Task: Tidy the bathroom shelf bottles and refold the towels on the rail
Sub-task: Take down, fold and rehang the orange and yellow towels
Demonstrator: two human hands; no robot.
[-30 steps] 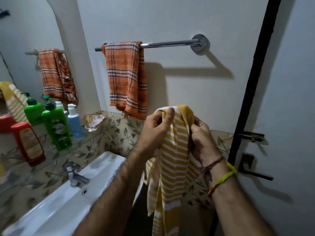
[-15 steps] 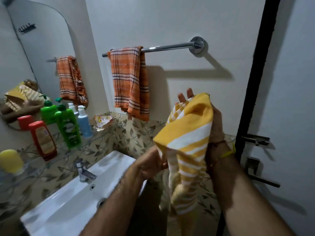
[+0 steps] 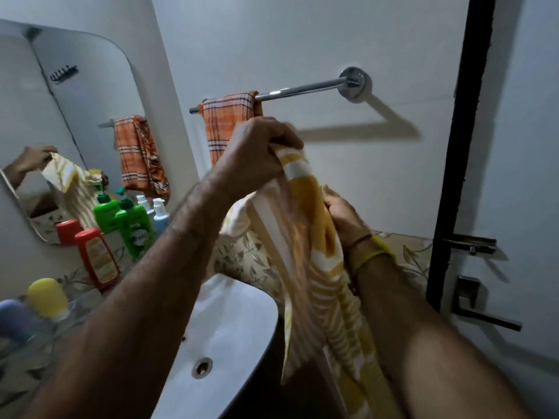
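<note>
A yellow and white striped towel [image 3: 314, 261] hangs between my hands, blurred by motion. My left hand [image 3: 257, 149] is raised and grips its top edge, just below the chrome towel rail [image 3: 302, 90]. Lower and to the right, my right hand [image 3: 344, 216] clasps the towel's side. An orange checked towel [image 3: 223, 122] hangs over the rail's left end, partly behind my left hand. On the glass shelf [image 3: 75, 300] at the left stand a red bottle [image 3: 96, 258], green bottles [image 3: 133, 225], a pale blue bottle [image 3: 158, 213] and a yellow container [image 3: 47, 297].
A white basin [image 3: 223, 337] lies below my left forearm. The mirror [image 3: 60, 116] at the left reflects the towels and a hand. A dark door frame [image 3: 456, 146] and a door with a lever handle [image 3: 484, 316] stand at the right.
My left hand has risen from below the towel to grip its top near the rail. My right hand has dropped to the towel's side. The towel now hangs longer between them.
</note>
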